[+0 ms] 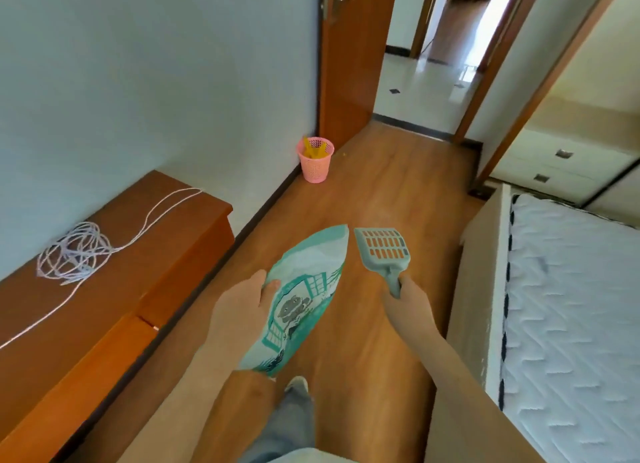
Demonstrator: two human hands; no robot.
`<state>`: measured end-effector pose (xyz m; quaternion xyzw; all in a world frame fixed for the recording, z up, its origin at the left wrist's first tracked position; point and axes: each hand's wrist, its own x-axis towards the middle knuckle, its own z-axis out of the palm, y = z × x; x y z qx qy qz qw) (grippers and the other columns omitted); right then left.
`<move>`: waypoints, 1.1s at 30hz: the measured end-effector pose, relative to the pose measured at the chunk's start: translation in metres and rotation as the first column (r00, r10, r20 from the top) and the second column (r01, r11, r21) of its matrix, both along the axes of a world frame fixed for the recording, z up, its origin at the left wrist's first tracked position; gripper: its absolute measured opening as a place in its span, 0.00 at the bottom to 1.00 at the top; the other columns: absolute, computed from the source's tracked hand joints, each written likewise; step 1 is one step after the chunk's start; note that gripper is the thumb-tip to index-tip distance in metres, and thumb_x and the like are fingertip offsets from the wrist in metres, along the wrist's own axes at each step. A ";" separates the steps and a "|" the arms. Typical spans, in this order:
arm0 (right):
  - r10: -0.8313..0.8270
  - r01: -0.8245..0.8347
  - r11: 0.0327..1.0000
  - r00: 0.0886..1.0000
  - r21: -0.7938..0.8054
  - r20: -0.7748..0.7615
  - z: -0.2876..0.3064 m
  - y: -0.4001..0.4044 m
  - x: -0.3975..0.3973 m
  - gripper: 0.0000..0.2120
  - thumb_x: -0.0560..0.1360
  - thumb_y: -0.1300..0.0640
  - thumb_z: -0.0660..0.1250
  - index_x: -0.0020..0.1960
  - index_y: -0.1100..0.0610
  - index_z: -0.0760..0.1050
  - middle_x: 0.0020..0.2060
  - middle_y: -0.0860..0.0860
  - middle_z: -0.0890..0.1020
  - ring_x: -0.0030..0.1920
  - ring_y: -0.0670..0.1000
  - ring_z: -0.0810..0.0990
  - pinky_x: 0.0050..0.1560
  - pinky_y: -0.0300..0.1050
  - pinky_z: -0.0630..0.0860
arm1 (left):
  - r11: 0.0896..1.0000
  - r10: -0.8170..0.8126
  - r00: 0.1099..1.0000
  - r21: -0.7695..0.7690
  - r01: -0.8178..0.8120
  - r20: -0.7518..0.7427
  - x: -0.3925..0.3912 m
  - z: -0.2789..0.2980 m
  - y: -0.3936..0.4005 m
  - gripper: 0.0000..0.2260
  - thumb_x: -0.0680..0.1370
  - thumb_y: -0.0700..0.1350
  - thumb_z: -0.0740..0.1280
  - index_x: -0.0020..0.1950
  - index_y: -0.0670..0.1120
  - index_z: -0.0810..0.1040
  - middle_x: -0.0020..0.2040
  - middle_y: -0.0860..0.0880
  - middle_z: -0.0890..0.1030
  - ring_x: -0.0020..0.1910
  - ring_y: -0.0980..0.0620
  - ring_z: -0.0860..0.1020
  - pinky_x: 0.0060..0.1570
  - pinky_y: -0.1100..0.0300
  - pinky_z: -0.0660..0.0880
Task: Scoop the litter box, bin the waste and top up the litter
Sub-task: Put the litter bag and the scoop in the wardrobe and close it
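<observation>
Left hand (pixel 242 307) grips teal litter bag (pixel 304 296), long axis fwd; right hand (pixel 407 298) holds scoop (pixel 384 251) by handle. Pink bin (pixel 316 159) ahead-left, nearer left hand; litter box not in view.

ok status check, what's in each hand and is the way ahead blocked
Left hand grips teal cat-print litter bag. Right hand grips pale blue slotted plastic scoop. Litter box not in view. Wooden floor ahead open to the doorway.
</observation>
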<state>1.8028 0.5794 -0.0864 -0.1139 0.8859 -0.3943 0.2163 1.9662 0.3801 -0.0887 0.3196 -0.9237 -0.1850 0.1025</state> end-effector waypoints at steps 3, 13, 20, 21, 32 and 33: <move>-0.121 0.122 0.992 0.992 -0.037 0.015 0.010 -0.031 -0.045 0.09 0.75 0.65 0.59 0.39 0.55 0.64 0.32 0.50 0.70 0.28 0.46 0.66 0.26 0.38 0.65 | 0.995 -0.090 0.996 0.030 0.091 -0.017 -0.068 0.002 -0.047 0.15 0.80 0.58 0.53 0.44 0.49 0.69 0.30 0.54 0.73 0.29 0.56 0.74 0.29 0.59 0.72; -0.381 0.381 0.924 0.925 -0.010 0.007 0.025 -0.074 -0.196 0.11 0.74 0.65 0.61 0.37 0.54 0.63 0.32 0.49 0.69 0.29 0.44 0.66 0.26 0.35 0.64 | 0.934 -0.336 0.937 0.096 0.344 -0.093 -0.289 0.028 -0.117 0.15 0.80 0.56 0.55 0.40 0.48 0.67 0.32 0.56 0.72 0.28 0.57 0.73 0.27 0.68 0.64; -0.449 0.451 0.892 0.893 -0.046 0.034 0.009 -0.078 -0.340 0.11 0.75 0.64 0.61 0.37 0.54 0.64 0.32 0.48 0.69 0.29 0.44 0.66 0.26 0.34 0.63 | 0.921 -0.383 0.921 0.046 0.387 -0.072 -0.457 0.020 -0.131 0.15 0.81 0.56 0.56 0.40 0.48 0.67 0.30 0.56 0.71 0.28 0.55 0.73 0.27 0.66 0.63; -0.458 0.460 0.886 0.888 -0.057 0.048 0.008 -0.076 -0.364 0.11 0.75 0.64 0.61 0.37 0.54 0.64 0.32 0.48 0.69 0.29 0.44 0.66 0.26 0.35 0.63 | 0.922 -0.379 0.922 0.054 0.383 -0.073 -0.482 0.022 -0.132 0.15 0.80 0.56 0.55 0.39 0.48 0.67 0.30 0.55 0.72 0.28 0.54 0.73 0.28 0.66 0.64; -0.560 0.561 0.826 0.828 -0.047 0.033 0.012 -0.052 -0.589 0.00 0.74 0.64 0.61 0.45 0.61 0.70 0.34 0.52 0.72 0.31 0.47 0.69 0.28 0.38 0.65 | 0.869 -0.490 0.869 0.038 0.493 -0.063 -0.738 0.054 -0.116 0.13 0.80 0.56 0.57 0.41 0.50 0.68 0.32 0.57 0.74 0.29 0.56 0.75 0.28 0.67 0.66; -0.580 0.581 0.812 0.814 -0.048 0.031 0.010 -0.050 -0.612 0.02 0.75 0.64 0.61 0.47 0.61 0.70 0.36 0.53 0.74 0.33 0.48 0.71 0.29 0.37 0.66 | 0.858 -0.510 0.858 0.034 0.513 -0.063 -0.766 0.053 -0.114 0.13 0.80 0.56 0.57 0.40 0.50 0.68 0.32 0.57 0.75 0.29 0.55 0.76 0.27 0.66 0.68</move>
